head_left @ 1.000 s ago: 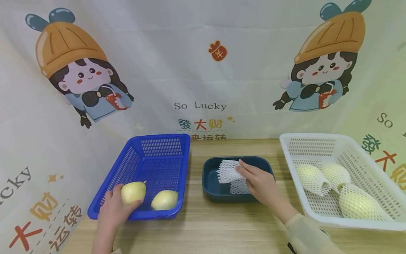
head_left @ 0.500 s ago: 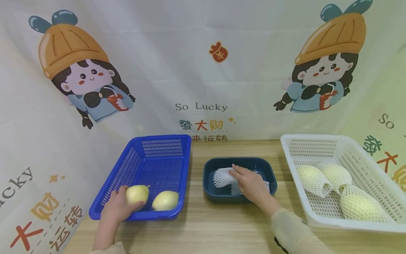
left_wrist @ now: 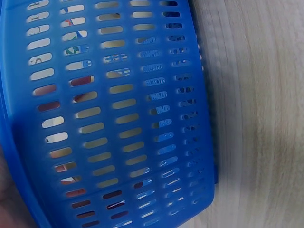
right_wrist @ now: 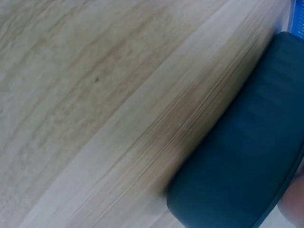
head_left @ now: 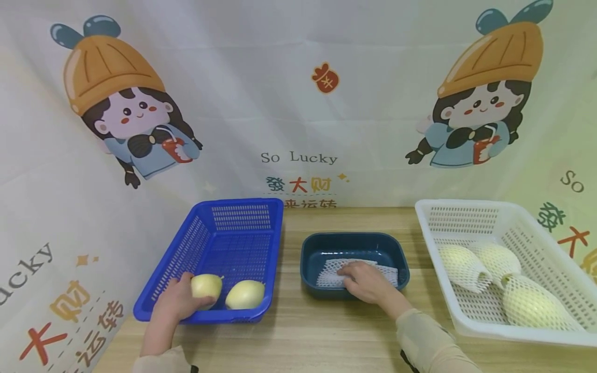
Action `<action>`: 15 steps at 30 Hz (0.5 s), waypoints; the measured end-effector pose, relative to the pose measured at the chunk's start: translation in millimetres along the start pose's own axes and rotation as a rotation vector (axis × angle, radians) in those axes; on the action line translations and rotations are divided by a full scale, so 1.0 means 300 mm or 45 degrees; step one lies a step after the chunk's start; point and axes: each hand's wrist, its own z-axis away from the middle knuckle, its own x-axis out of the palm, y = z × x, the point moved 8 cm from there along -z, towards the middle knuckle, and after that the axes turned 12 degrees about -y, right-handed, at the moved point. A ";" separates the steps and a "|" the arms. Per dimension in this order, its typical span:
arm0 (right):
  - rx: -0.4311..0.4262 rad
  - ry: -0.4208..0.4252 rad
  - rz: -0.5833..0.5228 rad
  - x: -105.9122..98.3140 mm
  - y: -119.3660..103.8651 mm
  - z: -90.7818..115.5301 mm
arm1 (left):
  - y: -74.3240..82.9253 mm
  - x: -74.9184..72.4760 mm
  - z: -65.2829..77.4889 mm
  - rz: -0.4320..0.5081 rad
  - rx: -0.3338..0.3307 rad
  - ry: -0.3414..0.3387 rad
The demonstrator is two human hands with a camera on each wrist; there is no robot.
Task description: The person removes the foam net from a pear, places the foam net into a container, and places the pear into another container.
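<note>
In the head view my left hand (head_left: 176,298) grips a pale yellow pear (head_left: 207,289) at the near left corner of the blue basket (head_left: 280,223). A second bare pear (head_left: 245,295) lies to its right. My right hand (head_left: 370,284) reaches into the dark teal tray (head_left: 305,259), its bent fingers pinching a white foam net (head_left: 331,273) that lies low in the tray. Part of the netting shows right of the hand; the palm hides the rest. The left wrist view shows mainly the basket's slotted wall (left_wrist: 118,114), the right wrist view the tray's outer side (right_wrist: 242,142).
A white basket (head_left: 431,248) on the right holds three pears in foam nets (head_left: 536,303). All the containers stand on a wooden table (head_left: 326,336). A printed cloth (head_left: 298,103) hangs behind and at the sides.
My right hand has lowered the raised foam net into the tray, where it now lies flatter. My left hand keeps its grip on the pear, which has shifted slightly right and down.
</note>
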 end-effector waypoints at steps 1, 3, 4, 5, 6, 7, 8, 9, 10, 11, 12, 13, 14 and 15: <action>0.020 -0.024 -0.010 0.004 0.003 0.001 | 0.001 0.001 -0.002 0.000 0.001 -0.006; 0.074 -0.079 -0.024 0.014 0.010 0.003 | 0.001 0.003 -0.006 0.000 0.001 -0.020; 0.103 -0.108 -0.028 0.019 0.014 0.004 | 0.001 0.005 -0.008 -0.001 0.000 -0.029; 0.133 -0.135 -0.036 0.023 0.017 0.006 | 0.002 0.006 -0.010 -0.001 -0.001 -0.038; 0.159 -0.162 -0.038 0.028 0.021 0.006 | 0.003 0.007 -0.011 -0.001 -0.001 -0.046; 0.179 -0.184 -0.041 0.032 0.024 0.007 | 0.004 0.007 -0.012 -0.001 -0.001 -0.053; 0.193 -0.204 -0.041 0.036 0.027 0.008 | 0.005 0.007 -0.012 -0.002 0.001 -0.061; 0.200 -0.216 -0.037 0.039 0.028 0.007 | 0.007 0.008 -0.012 -0.001 0.004 -0.069; 0.207 -0.228 -0.033 0.042 0.030 0.007 | 0.010 0.008 -0.012 -0.006 0.008 -0.077; 0.209 -0.235 -0.032 0.042 0.030 0.007 | 0.012 0.008 -0.012 -0.009 0.013 -0.084; 0.207 -0.243 -0.024 0.043 0.030 0.007 | 0.015 0.008 -0.012 -0.011 0.019 -0.093; 0.204 -0.251 -0.023 0.042 0.029 0.006 | 0.018 0.009 -0.014 -0.017 0.024 -0.103; 0.203 -0.261 -0.016 0.043 0.029 0.006 | 0.020 0.011 -0.016 -0.021 0.029 -0.114; 0.203 -0.271 -0.010 0.043 0.029 0.005 | 0.020 0.012 -0.019 -0.026 0.032 -0.124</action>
